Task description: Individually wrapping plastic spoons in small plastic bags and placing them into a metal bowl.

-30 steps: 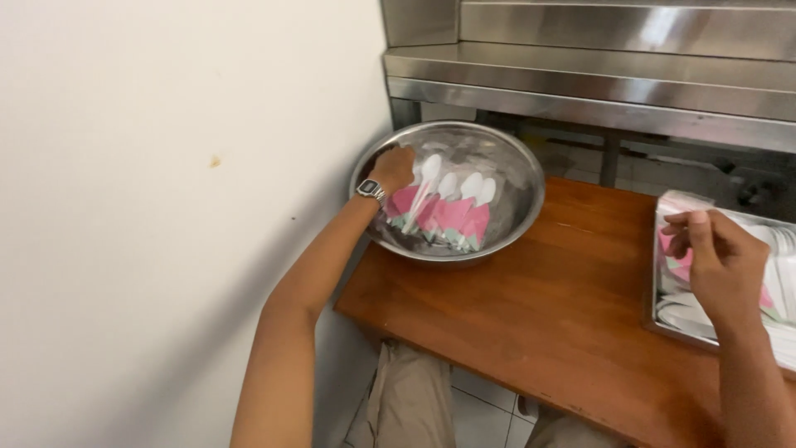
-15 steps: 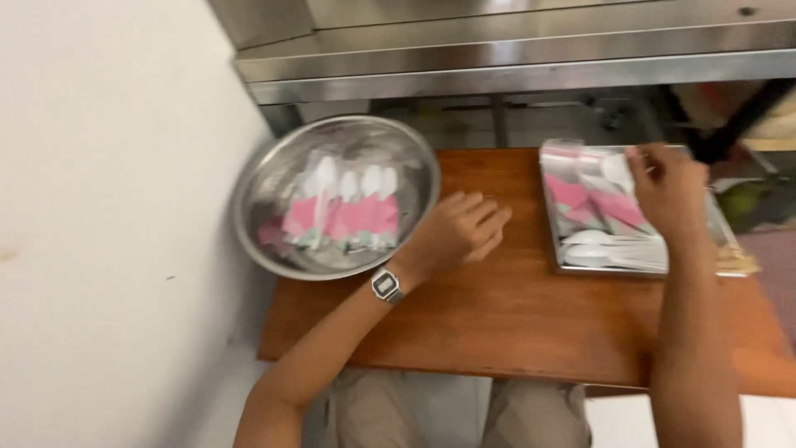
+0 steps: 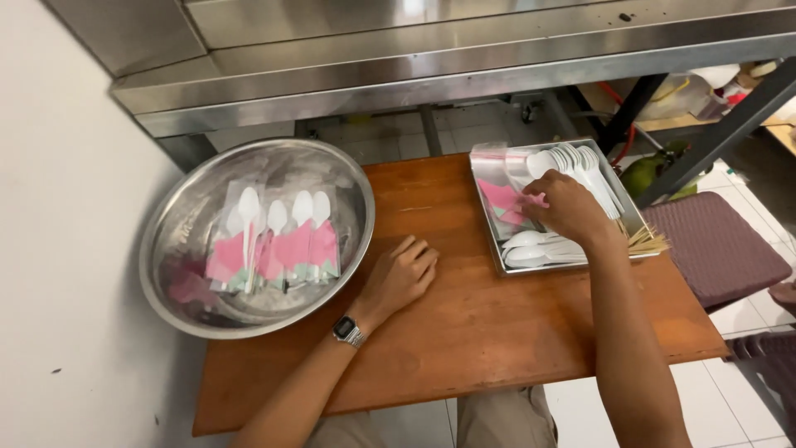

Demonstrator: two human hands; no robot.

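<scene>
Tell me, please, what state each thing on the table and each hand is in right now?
Metal bowl: upright, holds packed spoon sets.
Packed spoon sets: lying in a row.
Metal tray: holds loose white spoons.
Left hand: resting on the table, empty.
Right hand: in the tray, on pink napkins.

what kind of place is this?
Likely a food-stall or small kitchen prep corner. A stainless steel counter runs above a small wooden table; a large metal bowl holds bagged spoon-and-napkin sets, and the right hand reaches into a metal tray of white plastic spoons.
</scene>
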